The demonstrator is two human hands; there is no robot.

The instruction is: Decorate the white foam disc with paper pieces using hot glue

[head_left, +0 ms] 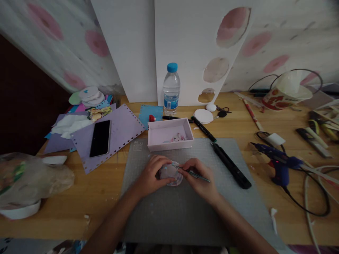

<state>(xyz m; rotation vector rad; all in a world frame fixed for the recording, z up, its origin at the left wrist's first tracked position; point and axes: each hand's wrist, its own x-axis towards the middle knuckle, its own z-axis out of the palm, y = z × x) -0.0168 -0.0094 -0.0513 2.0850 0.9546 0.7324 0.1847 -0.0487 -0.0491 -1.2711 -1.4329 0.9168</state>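
Seen from above, two bare hands meet over a grey cutting mat [164, 211] on a wooden table [106, 190]. The left hand [150, 176] curls around a small round disc [171, 173], pinning it to the mat. The right hand [200, 178] grips thin tweezers [192, 173], whose long axis runs leftward, tip touching the disc's upper edge. A pink tray [169, 134] lies just beyond; a glue gun [278, 164] sits well right.
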